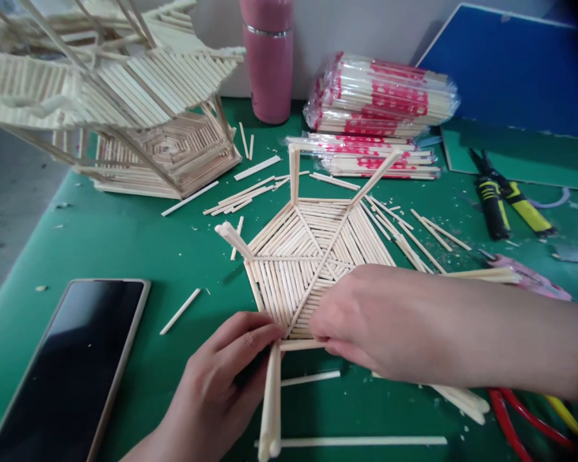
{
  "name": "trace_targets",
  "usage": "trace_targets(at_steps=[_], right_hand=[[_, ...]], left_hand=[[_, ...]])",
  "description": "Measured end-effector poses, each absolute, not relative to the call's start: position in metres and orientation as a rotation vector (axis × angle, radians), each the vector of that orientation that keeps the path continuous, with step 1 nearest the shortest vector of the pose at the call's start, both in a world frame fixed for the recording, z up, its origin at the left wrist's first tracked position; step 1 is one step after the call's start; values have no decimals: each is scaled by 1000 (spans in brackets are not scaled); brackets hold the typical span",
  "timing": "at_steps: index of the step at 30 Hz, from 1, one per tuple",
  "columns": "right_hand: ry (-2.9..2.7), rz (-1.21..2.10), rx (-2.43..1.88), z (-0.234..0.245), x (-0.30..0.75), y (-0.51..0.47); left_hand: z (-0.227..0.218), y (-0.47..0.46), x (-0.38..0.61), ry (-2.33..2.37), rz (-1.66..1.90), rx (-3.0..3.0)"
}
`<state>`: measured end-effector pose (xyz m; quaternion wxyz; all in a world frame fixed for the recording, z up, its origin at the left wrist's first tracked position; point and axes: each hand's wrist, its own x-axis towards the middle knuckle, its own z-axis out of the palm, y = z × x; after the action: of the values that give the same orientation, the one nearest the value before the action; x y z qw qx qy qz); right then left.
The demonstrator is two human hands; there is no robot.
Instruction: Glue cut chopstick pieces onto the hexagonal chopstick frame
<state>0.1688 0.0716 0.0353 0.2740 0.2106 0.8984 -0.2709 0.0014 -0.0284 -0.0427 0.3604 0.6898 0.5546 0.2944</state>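
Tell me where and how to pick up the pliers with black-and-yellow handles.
Grip the pliers by both handles, coming from the near side, probably with the right hand, as they lie on that side. They rest on the green table with the nose pointing away and the handles spread toward the person, so the palm should close over both.

Green tabletop [183, 250], smartphone [72, 366] left of left hand [226, 378], hexagonal stick base [289, 282] under right hand [356, 314], pink flask [270, 74] and wrapped chopsticks [378, 102] beyond both.

Left hand [224, 372] low, fingers [260, 335] bent inward; right hand [359, 314] curled, knuckles up, forearm [486, 330] in from the right!
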Motion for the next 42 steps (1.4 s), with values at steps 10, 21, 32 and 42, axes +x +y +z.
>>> trace_targets(at_steps=[10,21,32,42], right_hand=[[2512,-755,575,33,172,69],[2487,-798,594,35,172,69],[2522,-697,626,35,171,68],[2555,-644,618,34,169,63]], left_hand=[[-36,-26,1,1339,697,1782],[-29,-27,-1,1263,758,1770],[-33,-25,-4,1190,738,1968],[-33,-24,-2,1177,758,1996]])
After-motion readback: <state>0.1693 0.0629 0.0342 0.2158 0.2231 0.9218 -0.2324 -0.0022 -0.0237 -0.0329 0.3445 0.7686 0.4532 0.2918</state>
